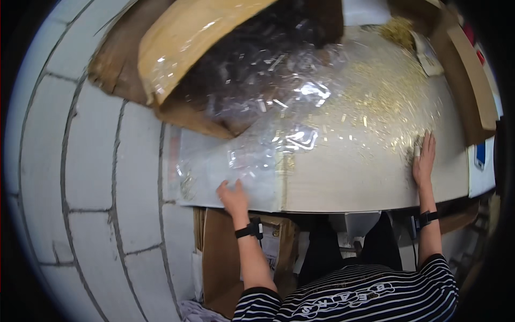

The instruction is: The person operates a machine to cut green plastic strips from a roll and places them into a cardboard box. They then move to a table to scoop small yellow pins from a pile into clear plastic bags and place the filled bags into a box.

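My left hand (234, 198) is over the front left of the table, its thumb and fingers apart, and I see nothing gripped in it. Just beyond it lie clear plastic pieces (252, 158), shiny and partly blurred. My right hand (424, 161) rests at the right with fingers stretched out, beside a wide scatter of small gold-coloured metal pieces (386, 102). Something pale covers one of its fingers. More clear plastic pieces (268, 64) fill a large cardboard box (182, 43) tipped toward the table at the far left.
A brown cardboard wall (466, 75) bounds the table's right side, with a denser gold heap (398, 33) at the back. A phone-like blue and white object (480, 155) lies at the right edge. Below the table stands an open cardboard box (222, 263). A pale block wall (91, 161) rises on the left.
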